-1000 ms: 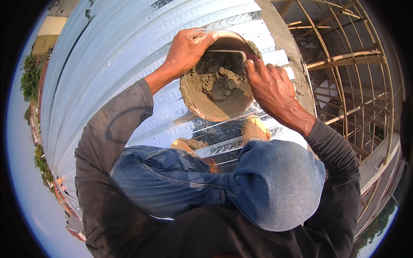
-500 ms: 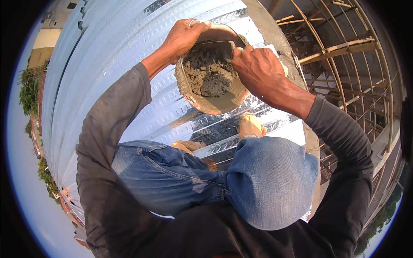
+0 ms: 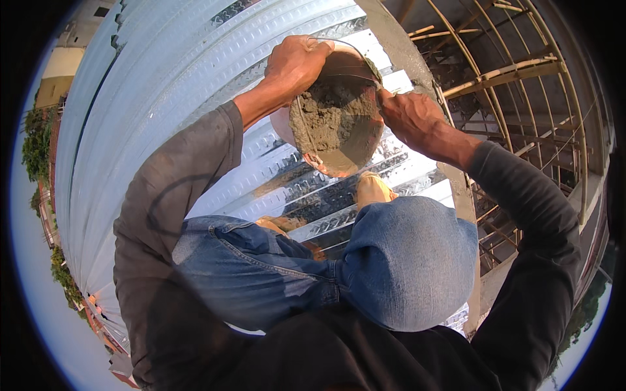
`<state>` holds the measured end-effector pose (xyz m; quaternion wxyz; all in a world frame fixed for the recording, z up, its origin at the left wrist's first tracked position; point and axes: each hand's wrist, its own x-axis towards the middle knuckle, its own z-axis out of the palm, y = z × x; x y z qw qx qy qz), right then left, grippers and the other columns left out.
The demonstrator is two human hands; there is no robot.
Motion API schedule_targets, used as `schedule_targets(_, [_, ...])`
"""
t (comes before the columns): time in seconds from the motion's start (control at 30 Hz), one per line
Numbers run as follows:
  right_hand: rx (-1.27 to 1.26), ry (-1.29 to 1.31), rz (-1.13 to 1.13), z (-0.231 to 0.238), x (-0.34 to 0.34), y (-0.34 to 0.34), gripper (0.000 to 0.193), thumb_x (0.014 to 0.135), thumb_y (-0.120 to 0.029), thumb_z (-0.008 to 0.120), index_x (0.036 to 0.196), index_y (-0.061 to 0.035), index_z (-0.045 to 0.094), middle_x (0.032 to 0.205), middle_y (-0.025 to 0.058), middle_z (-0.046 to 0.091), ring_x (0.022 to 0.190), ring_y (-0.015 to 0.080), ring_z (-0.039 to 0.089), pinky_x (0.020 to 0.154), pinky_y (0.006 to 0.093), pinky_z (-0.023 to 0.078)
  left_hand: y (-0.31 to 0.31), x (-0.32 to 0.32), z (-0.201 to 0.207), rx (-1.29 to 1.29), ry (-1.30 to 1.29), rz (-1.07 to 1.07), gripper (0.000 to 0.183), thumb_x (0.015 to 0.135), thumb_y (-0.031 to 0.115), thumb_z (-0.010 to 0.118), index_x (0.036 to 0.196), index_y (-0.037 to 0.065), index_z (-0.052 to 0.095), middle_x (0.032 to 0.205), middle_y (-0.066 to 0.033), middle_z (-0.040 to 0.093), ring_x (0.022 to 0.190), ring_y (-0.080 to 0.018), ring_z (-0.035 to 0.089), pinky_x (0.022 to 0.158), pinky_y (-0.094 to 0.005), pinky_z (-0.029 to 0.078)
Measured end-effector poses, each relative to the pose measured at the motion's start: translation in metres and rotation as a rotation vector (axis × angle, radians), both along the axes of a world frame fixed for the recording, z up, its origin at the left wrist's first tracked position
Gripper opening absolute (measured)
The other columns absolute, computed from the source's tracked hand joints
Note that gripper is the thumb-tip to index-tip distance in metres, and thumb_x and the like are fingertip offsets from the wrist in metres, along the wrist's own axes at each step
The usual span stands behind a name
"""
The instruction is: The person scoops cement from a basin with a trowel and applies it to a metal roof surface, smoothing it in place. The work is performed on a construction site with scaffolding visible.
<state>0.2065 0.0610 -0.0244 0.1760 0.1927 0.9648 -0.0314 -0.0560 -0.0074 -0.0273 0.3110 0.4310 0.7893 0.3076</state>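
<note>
A mortar-smeared bucket [image 3: 349, 159], reddish-brown at the rim, is held tilted in front of me above the ribbed metal sheeting. Wet grey mortar [image 3: 332, 114] fills much of its inside. At the far left of the rim, my left hand [image 3: 297, 65] is closed on the bucket beside its thin wire handle [image 3: 349, 44]. My right hand [image 3: 417, 124] is closed at the right side of the rim, its fingertips partly hidden by the bucket's edge. No tool shows in either hand.
Shiny corrugated metal sheets [image 3: 176, 72] spread ahead and left. My shoes [image 3: 375, 189] rest on them. Along the right runs a rough concrete edge [image 3: 398, 42], and past it bamboo scaffolding [image 3: 515, 78] stands over a drop. Buildings and trees lie far left.
The bucket has shifted a little to the right and tipped over further. My right hand has moved outward from over the mortar to the right rim; the left hand has moved right with the bucket.
</note>
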Motion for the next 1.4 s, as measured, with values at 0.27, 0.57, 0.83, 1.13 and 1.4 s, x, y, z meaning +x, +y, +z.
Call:
schedule_targets(0.27, [0.028,0.114,-0.03,0.044,-0.017,-0.01,0.025,0.111,-0.023,0.06,0.11,0.0025,0.057,0.071,0.0169,0.07,0.066,0.0344,0.075,0.058,0.0463,0.059,-0.013,-0.004,0.009,-0.017,0.038,-0.008,0.045,0.099,0.05,0.069,0.089,0.007,0.078,0.084,-0.0158,0.078,0.081,-0.0352,0.076,0.082,-0.0527,0.056])
schedule_targets(0.57, [-0.465,-0.096,-0.151,-0.001,0.021,-0.051,0.031,0.11,-0.019,0.052,0.115,0.011,0.058,0.09,0.028,0.076,0.085,0.0476,0.078,0.076,0.0567,0.062,-0.021,0.014,0.002,0.074,0.157,-0.108,0.047,0.103,0.048,0.067,0.103,0.003,0.081,0.081,-0.0112,0.078,0.075,-0.0236,0.073,0.073,-0.0437,0.057])
schedule_targets(0.83, [-0.242,0.125,-0.237,0.065,0.055,-0.043,0.035,0.112,-0.031,0.06,0.12,0.0034,0.058,0.069,0.0189,0.068,0.058,0.0344,0.07,0.06,0.05,0.058,-0.041,-0.012,-0.003,0.125,0.067,-0.067,0.046,0.105,0.045,0.07,0.111,0.0,0.08,0.082,-0.0059,0.075,0.073,-0.0146,0.065,0.071,-0.0367,0.053])
schedule_targets(1.13, [-0.409,0.316,-0.663,0.026,0.078,-0.076,0.037,0.112,-0.033,0.063,0.119,0.002,0.053,0.07,0.0241,0.066,0.062,0.0391,0.07,0.059,0.0516,0.054,-0.049,-0.019,-0.007,0.186,0.008,-0.071,0.046,0.107,0.044,0.072,0.111,-0.001,0.079,0.085,-0.0023,0.074,0.073,-0.0095,0.063,0.069,-0.0333,0.053])
schedule_targets(1.4, [-0.48,0.087,-0.448,0.033,0.123,-0.087,0.043,0.108,-0.041,0.067,0.126,-0.0058,0.051,0.085,0.0201,0.071,0.073,0.0366,0.076,0.068,0.05,0.062,-0.048,-0.037,-0.015,0.182,-0.036,0.027,0.047,0.107,0.046,0.071,0.107,-0.001,0.077,0.082,-0.0043,0.072,0.069,-0.0101,0.063,0.063,-0.032,0.052])
